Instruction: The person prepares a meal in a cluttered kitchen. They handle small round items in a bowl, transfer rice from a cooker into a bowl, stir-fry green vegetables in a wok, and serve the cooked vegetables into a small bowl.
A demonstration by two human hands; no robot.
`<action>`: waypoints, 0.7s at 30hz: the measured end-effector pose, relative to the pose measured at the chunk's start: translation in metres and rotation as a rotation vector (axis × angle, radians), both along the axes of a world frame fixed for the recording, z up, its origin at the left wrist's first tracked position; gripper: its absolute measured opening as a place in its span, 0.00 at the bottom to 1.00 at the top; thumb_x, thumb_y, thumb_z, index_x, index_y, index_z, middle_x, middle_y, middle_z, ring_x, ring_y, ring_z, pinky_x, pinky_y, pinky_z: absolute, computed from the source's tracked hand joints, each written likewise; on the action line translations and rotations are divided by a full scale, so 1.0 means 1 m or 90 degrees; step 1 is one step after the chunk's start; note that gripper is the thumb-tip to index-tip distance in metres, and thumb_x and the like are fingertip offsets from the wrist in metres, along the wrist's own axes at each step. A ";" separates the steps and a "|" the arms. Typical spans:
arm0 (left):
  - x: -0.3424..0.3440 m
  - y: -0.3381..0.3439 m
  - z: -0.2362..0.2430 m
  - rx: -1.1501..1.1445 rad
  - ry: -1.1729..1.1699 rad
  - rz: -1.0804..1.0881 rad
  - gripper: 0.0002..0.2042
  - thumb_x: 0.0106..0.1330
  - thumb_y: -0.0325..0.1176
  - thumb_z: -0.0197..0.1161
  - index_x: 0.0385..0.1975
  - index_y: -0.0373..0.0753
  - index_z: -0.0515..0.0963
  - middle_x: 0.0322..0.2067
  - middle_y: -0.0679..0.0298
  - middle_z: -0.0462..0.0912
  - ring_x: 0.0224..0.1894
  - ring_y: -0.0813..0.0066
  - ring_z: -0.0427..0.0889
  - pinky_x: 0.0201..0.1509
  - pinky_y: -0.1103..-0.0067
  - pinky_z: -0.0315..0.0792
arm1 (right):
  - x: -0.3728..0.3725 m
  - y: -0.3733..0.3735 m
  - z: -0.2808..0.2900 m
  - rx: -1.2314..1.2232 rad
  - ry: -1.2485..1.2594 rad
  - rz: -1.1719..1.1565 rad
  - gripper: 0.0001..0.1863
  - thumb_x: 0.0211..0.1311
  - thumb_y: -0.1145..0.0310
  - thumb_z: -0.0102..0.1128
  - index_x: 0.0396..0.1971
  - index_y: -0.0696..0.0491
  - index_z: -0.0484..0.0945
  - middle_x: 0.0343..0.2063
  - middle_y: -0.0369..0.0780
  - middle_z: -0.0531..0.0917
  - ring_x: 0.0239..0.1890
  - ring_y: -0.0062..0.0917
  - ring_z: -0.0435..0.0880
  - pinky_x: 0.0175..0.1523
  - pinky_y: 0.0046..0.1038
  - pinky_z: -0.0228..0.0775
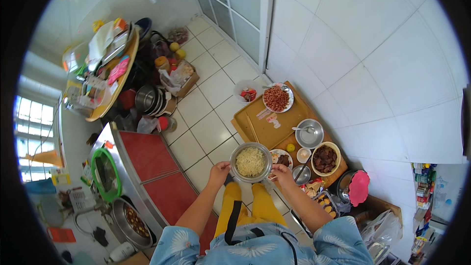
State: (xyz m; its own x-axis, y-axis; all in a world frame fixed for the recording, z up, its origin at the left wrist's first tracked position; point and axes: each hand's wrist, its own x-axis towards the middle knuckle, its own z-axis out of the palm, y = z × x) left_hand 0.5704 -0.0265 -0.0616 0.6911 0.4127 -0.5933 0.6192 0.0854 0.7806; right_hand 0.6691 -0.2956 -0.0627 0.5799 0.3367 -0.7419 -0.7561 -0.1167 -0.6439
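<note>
I hold a round metal bowl (267, 170) in front of me, above my legs. Pale, grainy food like cooked rice (250, 161) fills much of it. My left hand (220, 172) is closed on the left side of its rim, and my right hand (281, 172) grips the right side. Just beyond my right hand, on the wooden table, are a plate of dark pieces (283, 159) and a small metal bowl (301, 174) with a spoon in it.
To the right, the table bears a brown tray (243, 118), a plate of red peanuts (277, 99), a metal bowl (309, 134) and a cream bowl of dark chunks (326, 159). At left stand a red-fronted counter (149, 152), a sink (131, 218) and a crowded round table (115, 91).
</note>
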 end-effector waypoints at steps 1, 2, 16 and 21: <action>0.021 0.003 -0.028 0.001 -0.015 -0.031 0.11 0.65 0.29 0.59 0.43 0.31 0.79 0.34 0.62 0.84 0.36 0.77 0.79 0.42 0.80 0.73 | 0.012 0.000 -0.012 -0.020 0.013 -0.018 0.10 0.63 0.72 0.53 0.44 0.53 0.77 0.33 0.35 0.81 0.36 0.21 0.79 0.39 0.25 0.74; 0.044 0.004 -0.051 0.001 -0.033 -0.063 0.11 0.65 0.30 0.59 0.43 0.32 0.79 0.34 0.62 0.84 0.35 0.76 0.80 0.42 0.80 0.73 | 0.024 -0.001 -0.028 -0.030 0.026 -0.022 0.12 0.64 0.71 0.53 0.46 0.52 0.76 0.34 0.34 0.80 0.37 0.21 0.79 0.39 0.27 0.74; 0.211 -0.003 -0.315 -0.075 0.162 -0.318 0.13 0.61 0.27 0.57 0.46 0.38 0.78 0.32 0.71 0.77 0.33 0.81 0.74 0.39 0.83 0.69 | 0.125 0.025 -0.219 -0.078 0.242 -0.275 0.15 0.58 0.74 0.52 0.46 0.51 0.73 0.30 0.34 0.78 0.25 0.20 0.75 0.25 0.22 0.67; 0.235 0.019 -0.293 -0.112 0.204 -0.261 0.14 0.63 0.31 0.55 0.49 0.41 0.77 0.33 0.72 0.75 0.35 0.80 0.72 0.39 0.83 0.67 | 0.147 0.057 -0.247 -0.083 0.190 -0.256 0.17 0.57 0.75 0.50 0.47 0.52 0.73 0.30 0.35 0.77 0.25 0.19 0.75 0.27 0.24 0.67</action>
State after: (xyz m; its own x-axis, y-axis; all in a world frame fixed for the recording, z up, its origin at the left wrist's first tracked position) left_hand 0.8053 -0.0074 -0.3542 0.5472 0.0226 -0.8367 0.8339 -0.1009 0.5426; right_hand 0.8159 -0.2390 -0.3101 0.4012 0.0249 -0.9156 -0.9063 0.1559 -0.3929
